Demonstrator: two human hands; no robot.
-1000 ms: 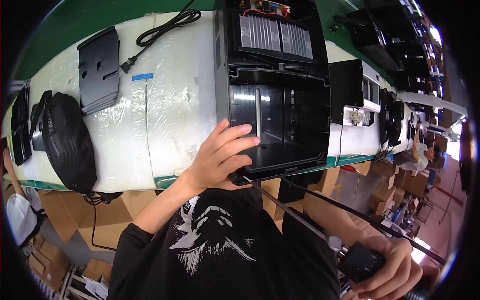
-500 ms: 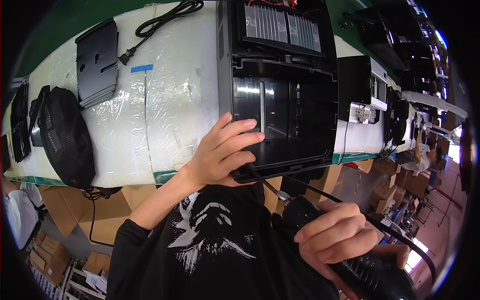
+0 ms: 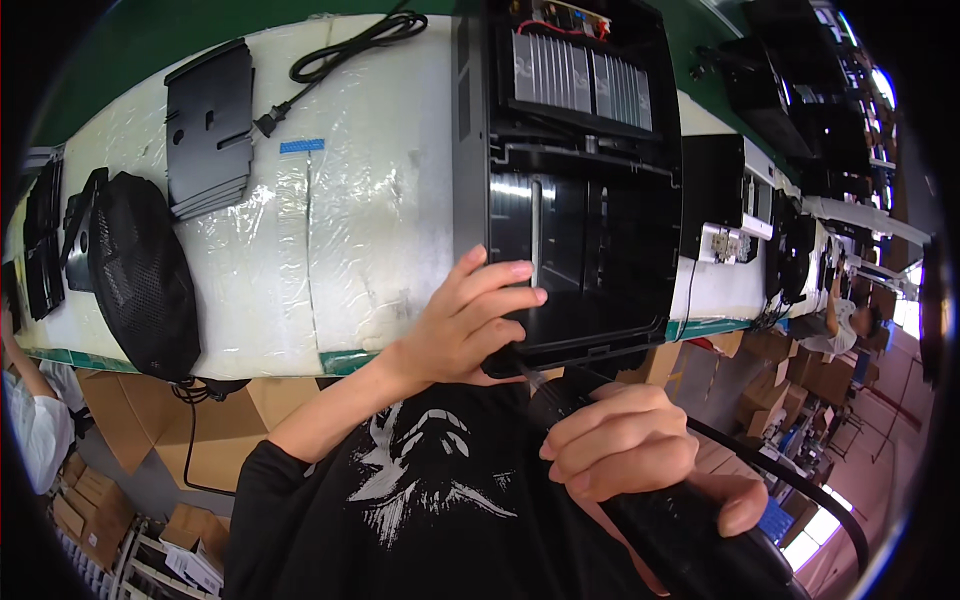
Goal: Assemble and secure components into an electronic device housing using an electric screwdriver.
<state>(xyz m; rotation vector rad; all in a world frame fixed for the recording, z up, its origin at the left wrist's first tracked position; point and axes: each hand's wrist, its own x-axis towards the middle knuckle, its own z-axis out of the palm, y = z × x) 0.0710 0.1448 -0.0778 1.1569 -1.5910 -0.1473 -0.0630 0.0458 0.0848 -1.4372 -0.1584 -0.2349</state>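
Note:
My left hand (image 3: pixel 463 318) grips the near left corner of a large black casing (image 3: pixel 575 347). Its fingers reach over the wall into the casing, spread a little, while the thumb is low at the front corner. In my right hand (image 3: pixel 625 445) is a black power screwdriver (image 3: pixel 665 535), gripped with the fingers wrapped round its body. The tool slants up and left, and its front end is close to that same corner, beside my left thumb. Whether the bit touches a screw is hidden. A dark cable runs past the tool on the right.
Left on the film-covered bench (image 3: pixel 385 230) lie a black power cord (image 3: pixel 345 50), stacked dark plates (image 3: pixel 210 130) and a black mesh bag-like piece (image 3: pixel 145 275). Another black unit (image 3: pixel 712 190) stands to the right. Cardboard boxes (image 3: pixel 215 425) are below the bench. Other people sit at both sides.
The screwdriver in my right hand has moved left and up, its tip now nearer the casing's corner. My left hand keeps its hold. The bench scene has shifted slightly right and down in view.

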